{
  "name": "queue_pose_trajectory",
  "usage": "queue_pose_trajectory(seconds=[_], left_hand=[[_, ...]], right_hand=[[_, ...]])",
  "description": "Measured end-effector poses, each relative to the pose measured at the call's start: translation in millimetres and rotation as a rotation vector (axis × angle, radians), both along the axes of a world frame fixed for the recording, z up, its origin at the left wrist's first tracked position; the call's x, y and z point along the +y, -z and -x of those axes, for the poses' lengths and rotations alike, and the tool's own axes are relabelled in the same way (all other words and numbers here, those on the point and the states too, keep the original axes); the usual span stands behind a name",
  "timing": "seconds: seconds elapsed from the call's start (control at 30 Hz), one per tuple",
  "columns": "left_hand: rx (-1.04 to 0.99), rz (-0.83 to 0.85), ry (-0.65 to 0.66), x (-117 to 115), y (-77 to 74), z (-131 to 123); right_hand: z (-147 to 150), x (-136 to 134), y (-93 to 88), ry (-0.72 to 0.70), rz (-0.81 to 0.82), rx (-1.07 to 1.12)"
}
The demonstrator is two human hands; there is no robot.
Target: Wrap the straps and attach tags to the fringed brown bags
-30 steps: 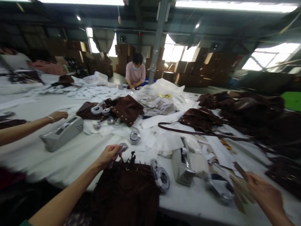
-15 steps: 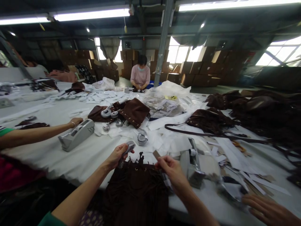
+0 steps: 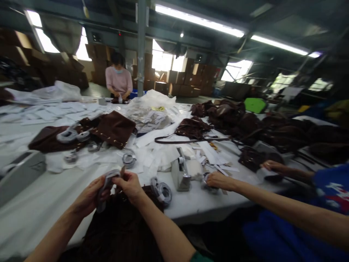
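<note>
My left hand (image 3: 88, 194) and my right hand (image 3: 131, 185) meet over the table, both gripping a grey coiled band (image 3: 106, 185). A small brown tag (image 3: 123, 171) sticks up between them. Directly below lies a dark brown fringed suede bag (image 3: 117, 233), its lower part out of view. A grey roll of the same band (image 3: 160, 191) sits just right of my right hand. Further right, a co-worker's hand (image 3: 218, 180) rests near a grey tape dispenser (image 3: 180, 174), and a second co-worker's hand (image 3: 272, 166) lies beyond it.
The white-covered table (image 3: 40, 196) holds scattered paper, a brown suede bag (image 3: 114, 129) and a heap of dark brown bags (image 3: 245, 123). Another tape dispenser (image 3: 21, 171) sits at the left edge. A person in a pink top (image 3: 118, 80) works across the table, before stacked cardboard boxes (image 3: 180, 82).
The view has swung right, so the table slides left. My right hand has moved in beside my left, and both now hold the band. A co-worker's arm reaches in from the right.
</note>
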State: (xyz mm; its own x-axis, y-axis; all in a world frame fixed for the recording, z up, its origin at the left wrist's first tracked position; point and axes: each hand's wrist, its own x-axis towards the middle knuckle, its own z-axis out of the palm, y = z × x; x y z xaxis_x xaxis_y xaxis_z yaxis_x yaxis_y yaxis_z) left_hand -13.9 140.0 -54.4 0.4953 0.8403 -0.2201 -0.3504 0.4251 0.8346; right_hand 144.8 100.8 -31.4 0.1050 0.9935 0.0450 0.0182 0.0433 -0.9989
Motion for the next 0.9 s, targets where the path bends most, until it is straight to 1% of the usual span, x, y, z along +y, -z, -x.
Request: queue_pose_trajectory(seconds=[0.07, 0.13, 0.27, 0.33, 0.37, 0.47, 0.57, 0.6, 0.67, 0.73, 0.8, 0.9], left_hand=[[-0.009, 0.037, -0.024, 6.4, 5.6, -0.1], [-0.008, 0.06, -0.026, 9.9, 6.6, -1.9], [0.01, 0.042, -0.011, 12.4, -2.3, -10.4], [0.012, 0.005, -0.005, 15.2, -7.3, -16.1], [0.02, -0.006, -0.005, 16.8, -9.1, -18.7], [0.068, 0.01, 0.028, 20.2, -12.2, -23.7], [0.067, 0.03, 0.069, 20.9, -14.1, -24.6], [0.058, 0.025, 0.062, 21.7, -14.4, -24.5], [0.034, -0.002, 0.015, 25.0, -13.7, -24.1], [0.001, -0.044, -0.005, 29.1, -11.6, -22.6], [-0.013, -0.067, 0.011, 31.3, -9.1, -20.6], [-0.005, -0.075, 0.035, 30.5, -6.2, -18.4]], right_hand=[[1.6, 1.7, 3.5, 0.067, 0.005, -0.046], [5.2, 4.5, 5.9, 0.103, -0.005, -0.078], [12.9, 13.8, 12.9, 0.196, -0.099, -0.252], [12.4, 20.2, 17.7, 0.252, -0.143, -0.339], [10.5, 22.8, 19.6, 0.263, -0.142, -0.347], [-0.4, 22.8, 20.8, 0.252, -0.049, -0.289], [-13.9, 10.5, 15.2, 0.248, 0.063, -0.218], [-18.2, 5.7, 13.3, 0.241, 0.068, -0.186], [-24.9, -1.7, 11.2, 0.254, 0.022, -0.138], [-27.2, -5.8, 11.2, 0.259, -0.005, -0.116], [-24.4, -7.9, 11.4, 0.212, 0.02, -0.054], [-15.5, -8.0, 8.3, 0.109, 0.103, 0.113]])
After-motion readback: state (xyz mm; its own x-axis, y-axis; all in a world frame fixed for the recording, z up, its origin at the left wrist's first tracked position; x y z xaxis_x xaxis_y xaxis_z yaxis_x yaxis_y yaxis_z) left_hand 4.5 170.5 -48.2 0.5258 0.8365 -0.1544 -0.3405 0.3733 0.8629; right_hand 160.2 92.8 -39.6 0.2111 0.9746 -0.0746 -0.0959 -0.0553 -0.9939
